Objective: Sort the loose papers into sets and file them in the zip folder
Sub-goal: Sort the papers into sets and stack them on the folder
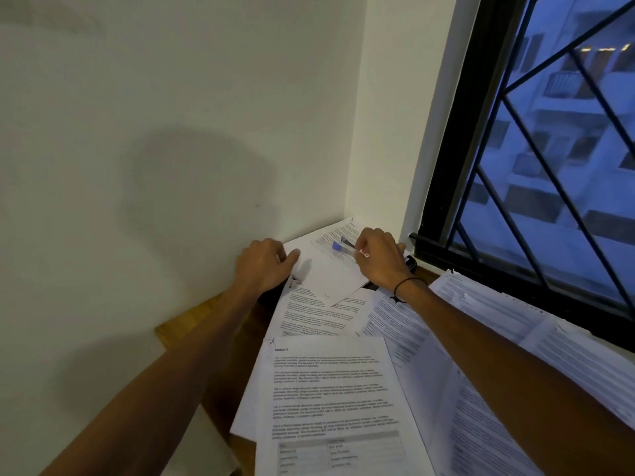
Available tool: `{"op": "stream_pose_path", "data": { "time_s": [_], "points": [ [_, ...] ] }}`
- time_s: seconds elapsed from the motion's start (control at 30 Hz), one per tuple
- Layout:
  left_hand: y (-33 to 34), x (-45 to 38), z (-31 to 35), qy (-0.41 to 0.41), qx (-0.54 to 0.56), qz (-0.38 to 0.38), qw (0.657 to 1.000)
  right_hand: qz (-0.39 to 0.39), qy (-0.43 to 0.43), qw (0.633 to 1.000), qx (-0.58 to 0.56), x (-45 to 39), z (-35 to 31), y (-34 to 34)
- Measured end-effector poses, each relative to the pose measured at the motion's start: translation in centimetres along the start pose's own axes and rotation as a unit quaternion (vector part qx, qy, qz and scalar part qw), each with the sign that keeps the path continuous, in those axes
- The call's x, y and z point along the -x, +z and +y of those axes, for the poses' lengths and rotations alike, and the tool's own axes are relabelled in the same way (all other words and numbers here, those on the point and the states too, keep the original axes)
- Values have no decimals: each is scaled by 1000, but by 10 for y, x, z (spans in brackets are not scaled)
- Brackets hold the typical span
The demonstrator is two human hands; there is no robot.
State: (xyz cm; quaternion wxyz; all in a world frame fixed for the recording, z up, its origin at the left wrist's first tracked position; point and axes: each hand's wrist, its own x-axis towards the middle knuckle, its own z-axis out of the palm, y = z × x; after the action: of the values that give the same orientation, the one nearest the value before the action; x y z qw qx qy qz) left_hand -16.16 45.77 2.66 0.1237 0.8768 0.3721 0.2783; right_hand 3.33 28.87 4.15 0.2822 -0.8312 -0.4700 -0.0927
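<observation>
**Q:** What are the hands doing?

**A:** At the desk's (178, 326) far corner, by the wall and window (549, 149), the left hand (263, 266) pinches the edge of a white sheet (330, 276). The right hand (379, 257) curls round a small blue-tipped object (338, 246).

**Q:** And the papers?

**A:** Loose printed papers (330, 389) overlap across the desk, from that corner to the near edge. I cannot pick out the zip folder for certain.

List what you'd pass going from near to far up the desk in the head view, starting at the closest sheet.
Printed sheet with a table → overlapping printed pages → blank white sheet → left hand and right hand, level with each other → page in the far corner.
</observation>
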Motion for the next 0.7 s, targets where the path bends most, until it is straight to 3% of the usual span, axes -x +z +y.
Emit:
{"op": "stream_pose_path", "data": {
  "time_s": [0.2, 0.33, 0.47, 0.57, 0.7],
  "points": [
    [-9, 32, -15, -37, 19, -125, 991, -57, 46, 997, 11, 26, -5, -5],
    [-14, 36, -8, -45, 40, -215, 975, -170, 43, 983, 55, 42, -2, -2],
    [-17, 43, 0, -102, 203, -295, 928, -203, 42, 976, 66, 46, -3, -5],
    [-21, 52, -2, -103, 265, -341, 896, -231, 44, 969, 73, 47, -1, -11],
    [-23, 61, -4, -77, 356, -335, 869, -250, 48, 966, 50, 50, 6, -16]
  ]
}}
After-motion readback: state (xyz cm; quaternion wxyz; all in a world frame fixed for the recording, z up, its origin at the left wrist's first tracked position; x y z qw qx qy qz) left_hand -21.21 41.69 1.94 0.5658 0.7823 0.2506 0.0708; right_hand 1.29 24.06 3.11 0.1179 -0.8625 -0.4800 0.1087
